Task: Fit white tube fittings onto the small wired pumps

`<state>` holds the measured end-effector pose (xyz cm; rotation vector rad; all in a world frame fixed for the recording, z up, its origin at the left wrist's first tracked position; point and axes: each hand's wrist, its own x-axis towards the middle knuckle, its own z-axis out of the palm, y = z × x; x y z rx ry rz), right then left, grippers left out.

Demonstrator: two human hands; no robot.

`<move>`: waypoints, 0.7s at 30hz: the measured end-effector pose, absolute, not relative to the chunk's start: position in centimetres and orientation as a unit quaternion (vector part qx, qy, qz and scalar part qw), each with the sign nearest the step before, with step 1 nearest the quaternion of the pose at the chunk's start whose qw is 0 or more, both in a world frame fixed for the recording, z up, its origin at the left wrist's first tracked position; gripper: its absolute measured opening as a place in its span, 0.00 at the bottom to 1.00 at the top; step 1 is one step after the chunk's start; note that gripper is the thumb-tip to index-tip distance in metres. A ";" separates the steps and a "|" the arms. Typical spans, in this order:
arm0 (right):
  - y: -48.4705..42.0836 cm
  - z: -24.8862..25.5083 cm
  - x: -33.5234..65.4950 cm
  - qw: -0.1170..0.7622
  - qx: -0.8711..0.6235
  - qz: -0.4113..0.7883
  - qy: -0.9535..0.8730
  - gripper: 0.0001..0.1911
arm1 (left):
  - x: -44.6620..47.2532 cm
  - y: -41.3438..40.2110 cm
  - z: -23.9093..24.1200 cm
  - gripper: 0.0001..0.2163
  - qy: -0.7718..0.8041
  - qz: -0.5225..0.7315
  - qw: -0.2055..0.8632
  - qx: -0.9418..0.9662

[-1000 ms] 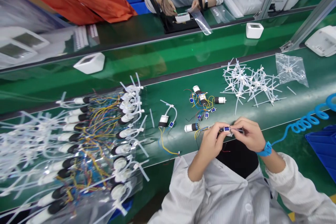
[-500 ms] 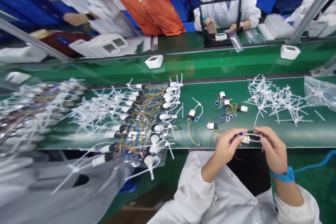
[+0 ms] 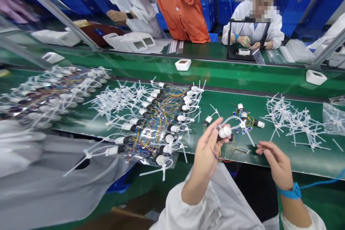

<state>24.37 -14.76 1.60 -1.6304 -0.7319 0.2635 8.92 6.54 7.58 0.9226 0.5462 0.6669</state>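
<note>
The left hand (image 3: 206, 151) is holding a motor (image 3: 225, 132) above the counter (image 3: 222, 97), its grip closing around the body, thumb against fingers. White tubing (image 3: 242, 124) is arching from the motor toward the right hand (image 3: 279, 163), whose grip is standing narrowly open, fingers curling, just beside the tubing's end.
</note>
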 end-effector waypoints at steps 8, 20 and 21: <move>-13.5 0.3 25.4 0.587 -0.732 0.156 -0.309 0.20 | 14.2 9.4 6.6 0.28 0.259 0.333 0.841 0.339; -13.7 0.2 25.6 0.614 -0.707 0.188 -0.294 0.20 | 21.9 15.0 1.2 0.29 0.326 0.350 0.669 0.569; -13.7 0.2 25.7 0.619 -0.704 0.194 -0.289 0.20 | 21.8 15.8 0.7 0.30 0.336 0.331 0.619 0.628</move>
